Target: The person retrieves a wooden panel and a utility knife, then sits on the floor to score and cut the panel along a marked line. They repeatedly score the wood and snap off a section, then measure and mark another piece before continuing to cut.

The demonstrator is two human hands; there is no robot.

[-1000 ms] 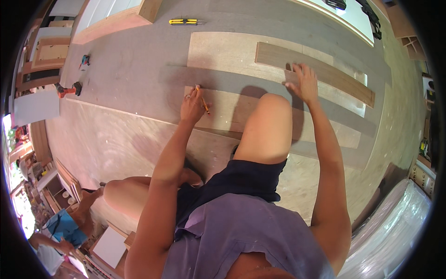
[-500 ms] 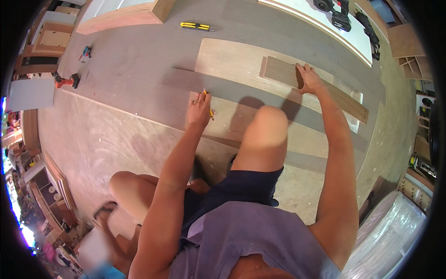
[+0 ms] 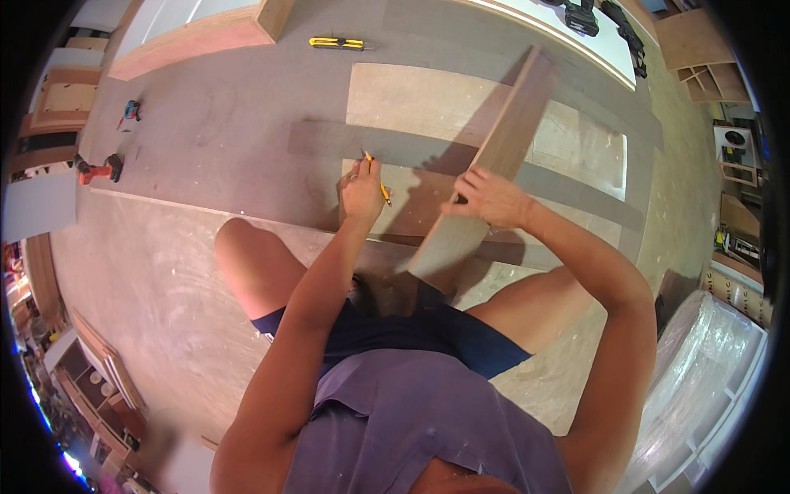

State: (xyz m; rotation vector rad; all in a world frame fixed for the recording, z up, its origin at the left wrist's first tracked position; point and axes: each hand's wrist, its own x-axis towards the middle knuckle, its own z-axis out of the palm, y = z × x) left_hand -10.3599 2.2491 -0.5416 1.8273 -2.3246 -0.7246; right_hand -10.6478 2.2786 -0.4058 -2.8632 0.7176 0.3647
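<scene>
A yellow pencil [image 3: 385, 194] is in my left hand [image 3: 360, 191], whose closed fingers rest over the left end of the near pale plywood strip [image 3: 403, 216]. My right hand [image 3: 494, 199] grips a long wooden board [image 3: 514, 123] by its near part. The board is raised and slants from between my knees up to the far right, casting a shadow on the strips. Beyond a grey gap lies a wider pale plywood piece [image 3: 420, 100], partly hidden behind the board. At its right end a lighter, shiny patch [image 3: 576, 156] shows.
A yellow utility knife [image 3: 337, 43] lies past the plywood. On the left are an orange-red cordless drill [image 3: 100, 170] and a small blue tool [image 3: 131, 111]. A wooden-edged frame [image 3: 197, 39], a white panel [image 3: 605, 45] with a black power tool [image 3: 581, 18], and a plastic-wrapped stack [image 3: 687, 395] surround the area.
My right hand has lifted the board off the far plywood, turned it aslant and drawn it toward me. My knees have spread apart. My left hand keeps the pencil in nearly the same spot.
</scene>
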